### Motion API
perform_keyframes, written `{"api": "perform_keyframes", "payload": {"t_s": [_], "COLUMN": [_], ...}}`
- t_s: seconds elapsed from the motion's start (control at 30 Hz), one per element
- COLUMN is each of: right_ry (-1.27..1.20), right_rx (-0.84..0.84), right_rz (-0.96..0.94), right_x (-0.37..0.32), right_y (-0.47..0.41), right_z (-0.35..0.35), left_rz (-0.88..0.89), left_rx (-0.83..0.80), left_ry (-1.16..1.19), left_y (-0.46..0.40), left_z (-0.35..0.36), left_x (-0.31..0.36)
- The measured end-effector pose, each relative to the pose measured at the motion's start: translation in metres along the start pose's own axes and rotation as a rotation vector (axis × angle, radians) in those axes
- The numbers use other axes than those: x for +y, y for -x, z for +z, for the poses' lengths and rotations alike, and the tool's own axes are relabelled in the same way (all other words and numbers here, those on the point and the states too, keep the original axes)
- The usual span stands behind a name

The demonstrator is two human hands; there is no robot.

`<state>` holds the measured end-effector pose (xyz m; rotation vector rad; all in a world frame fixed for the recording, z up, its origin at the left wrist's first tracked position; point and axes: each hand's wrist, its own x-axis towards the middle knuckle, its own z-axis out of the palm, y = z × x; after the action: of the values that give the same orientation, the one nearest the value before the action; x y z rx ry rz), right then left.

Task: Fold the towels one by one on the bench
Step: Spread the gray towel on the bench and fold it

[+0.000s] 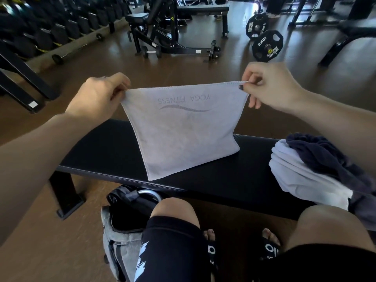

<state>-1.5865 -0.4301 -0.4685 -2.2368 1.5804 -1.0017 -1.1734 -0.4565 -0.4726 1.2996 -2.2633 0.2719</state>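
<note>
- We saw the left hand pinching the top left corner of a light grey towel, fingers curled round the hem.
- The right hand pinched the top right corner the same way, thumb and forefinger clamped on the stitched edge, the other fingers loosely bent below.
- The towel hung stretched between both hands above the black bench, and its lower edge lay on the pad, near the middle of the bench.
- Printed lettering "YOGA FITNESS" showed reversed through the cloth near the top edge, with a curved line under it.
- On the right end of the bench we noted a pile of towels, white cloth underneath with a dark navy one on top, apart from the held towel.
- Near side: the person's knees in black shorts, sandalled feet under the bench.
- A grey bag sat open on the brown floor, near left, beside the left knee.
- Far side: a dumbbell rack at far left, another bench frame in the middle, weight plates marked 10KG at far right.
</note>
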Motion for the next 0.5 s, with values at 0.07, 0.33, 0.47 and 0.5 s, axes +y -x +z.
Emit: {"api": "perform_keyframes", "payload": {"t_s": [0.07,0.33,0.47,0.5], "right_ry": [-0.032,-0.053,-0.038,-0.024], "right_rx": [0.024,0.083,0.108,0.12], "right_rz": [0.025,0.082,0.109,0.115], "right_x": [0.003,0.012,0.019,0.02], "right_y": [-0.002,-0.011,-0.021,-0.025], "right_z": [0.004,0.009,0.008,0.008], "left_rz": [0.04,0.026,0.03,0.022], "left_rx": [0.008,0.024,0.027,0.032], "left_ry": [-0.036,-0.072,-0.089,-0.093], "left_y": [-0.003,-0.018,-0.029,-0.034], "left_z": [0.003,0.01,0.019,0.022], "left_x": [0.0,-0.004,-0.006,-0.007]}}
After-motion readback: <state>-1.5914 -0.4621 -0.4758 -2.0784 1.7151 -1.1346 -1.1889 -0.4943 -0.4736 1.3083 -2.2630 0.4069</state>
